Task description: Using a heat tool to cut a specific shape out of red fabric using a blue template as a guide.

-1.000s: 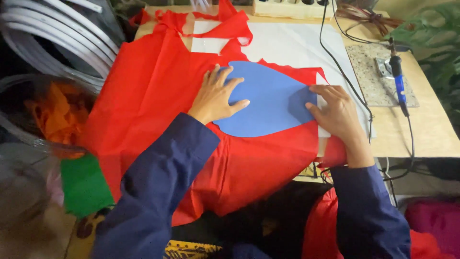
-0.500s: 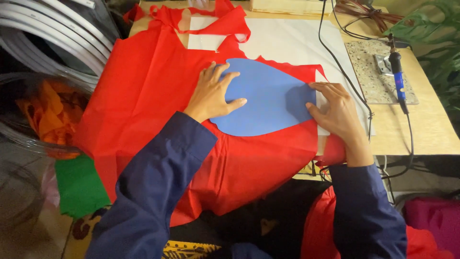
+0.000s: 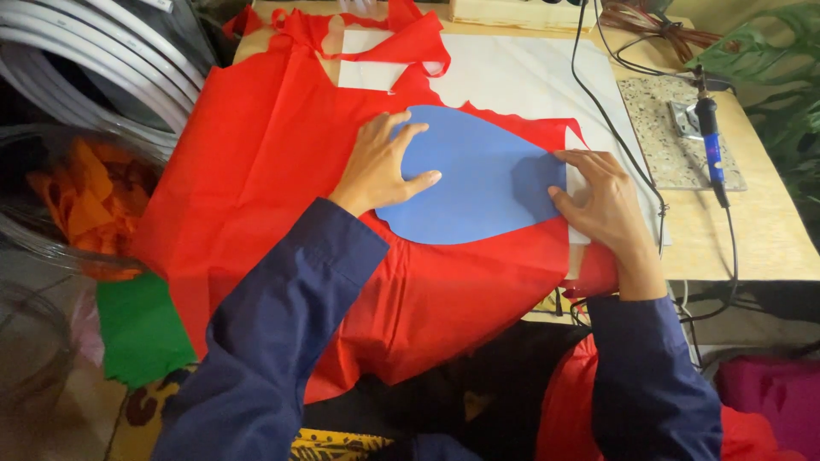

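To my right a blue-handled soldering iron (image 3: pixel 711 145) lies near a speckled stone slab (image 3: pixel 666 128), its black cable (image 3: pixel 615 128) trailing across the wooden worktop (image 3: pixel 769 230). To my left, orange cloth (image 3: pixel 85 205) fills a clear bin, green fabric (image 3: pixel 137 329) below it.

A plain blue template (image 3: pixel 474 175) lies on red fabric (image 3: pixel 282 171); right of it, a speckled grey slab (image 3: pixel 662 128) and blue-handled tool (image 3: pixel 711 145).

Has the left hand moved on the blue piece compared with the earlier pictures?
No. The left hand lies flat on the left edge of the blue piece, as before.
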